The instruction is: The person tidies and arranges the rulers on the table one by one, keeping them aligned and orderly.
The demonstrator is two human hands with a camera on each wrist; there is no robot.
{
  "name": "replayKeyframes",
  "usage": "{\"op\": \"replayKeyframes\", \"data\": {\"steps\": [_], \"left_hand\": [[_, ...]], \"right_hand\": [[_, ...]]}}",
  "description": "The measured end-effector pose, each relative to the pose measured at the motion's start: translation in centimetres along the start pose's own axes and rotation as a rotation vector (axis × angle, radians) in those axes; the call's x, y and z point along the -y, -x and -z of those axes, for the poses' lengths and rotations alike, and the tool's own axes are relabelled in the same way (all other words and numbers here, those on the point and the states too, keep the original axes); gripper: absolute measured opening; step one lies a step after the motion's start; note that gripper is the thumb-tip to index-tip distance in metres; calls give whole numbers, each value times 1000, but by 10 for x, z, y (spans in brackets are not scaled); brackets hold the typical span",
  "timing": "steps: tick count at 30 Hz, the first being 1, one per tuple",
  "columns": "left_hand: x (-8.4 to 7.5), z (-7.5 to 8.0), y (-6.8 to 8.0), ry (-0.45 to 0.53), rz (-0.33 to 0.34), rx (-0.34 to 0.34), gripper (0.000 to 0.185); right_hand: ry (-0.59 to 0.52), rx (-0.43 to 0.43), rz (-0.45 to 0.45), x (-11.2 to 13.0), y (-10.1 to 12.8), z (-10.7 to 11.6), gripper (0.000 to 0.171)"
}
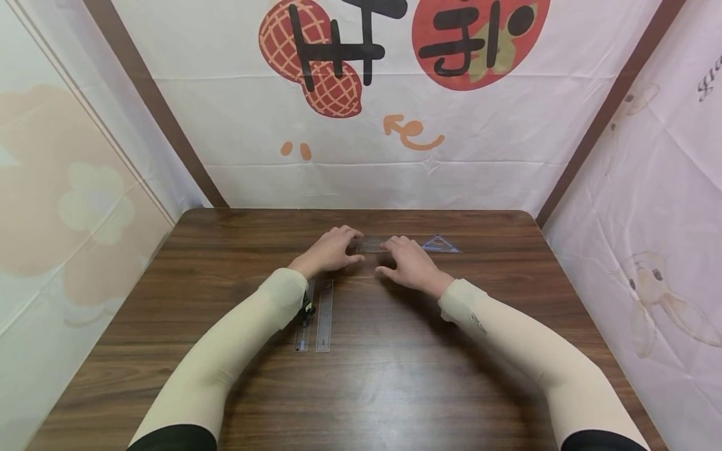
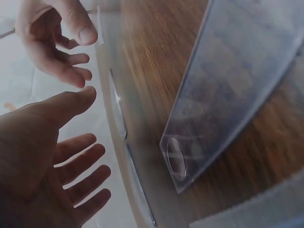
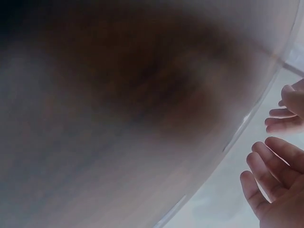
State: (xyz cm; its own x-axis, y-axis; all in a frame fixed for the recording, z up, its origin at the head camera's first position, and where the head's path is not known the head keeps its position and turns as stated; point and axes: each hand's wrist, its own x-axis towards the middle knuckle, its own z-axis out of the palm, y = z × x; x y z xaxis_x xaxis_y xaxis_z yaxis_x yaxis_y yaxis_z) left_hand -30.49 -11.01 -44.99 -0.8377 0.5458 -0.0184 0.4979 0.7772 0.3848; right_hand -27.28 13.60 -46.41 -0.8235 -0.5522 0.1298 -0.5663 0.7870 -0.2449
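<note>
My left hand (image 1: 329, 252) is near the back of the wooden table, fingers spread and relaxed, beside the left end of a clear plastic piece (image 1: 370, 244). Opposite it, my right hand (image 1: 414, 266) reaches over the piece's right end, its fingers loosely bent. Whether either hand touches the piece I cannot tell. In the left wrist view nothing lies in the left hand (image 2: 52, 137). The right wrist view shows the right hand (image 3: 278, 185) with its fingers apart and holding nothing. Right of the hands lies a clear set square (image 1: 440, 245) with blue markings.
A clear ruler (image 1: 324, 316) lies lengthwise nearer the front, next to another clear ruler (image 1: 301, 338) partly hidden under the left forearm. The brown wooden table (image 1: 395, 388) meets a printed cloth wall (image 1: 361, 181) at the back; cloth also hangs on both sides.
</note>
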Motion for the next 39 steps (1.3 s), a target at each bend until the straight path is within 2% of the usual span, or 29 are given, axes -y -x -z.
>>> {"op": "replayKeyframes", "data": {"steps": [10, 18, 27, 39], "left_hand": [[-3, -5, -18, -97, 37, 26, 70], [-5, -8, -26, -140, 76, 55, 69], [-2, -11, -34, -131, 103, 67, 71], [-4, -10, -37, -143, 108, 44, 66]], "right_hand": [[-15, 20, -41, -13, -16, 0, 62], [-1, 54, -70, -19, -29, 0, 64], [-9, 83, -112, -24, -36, -3, 65], [47, 78, -95, -26, -39, -11, 61]]}}
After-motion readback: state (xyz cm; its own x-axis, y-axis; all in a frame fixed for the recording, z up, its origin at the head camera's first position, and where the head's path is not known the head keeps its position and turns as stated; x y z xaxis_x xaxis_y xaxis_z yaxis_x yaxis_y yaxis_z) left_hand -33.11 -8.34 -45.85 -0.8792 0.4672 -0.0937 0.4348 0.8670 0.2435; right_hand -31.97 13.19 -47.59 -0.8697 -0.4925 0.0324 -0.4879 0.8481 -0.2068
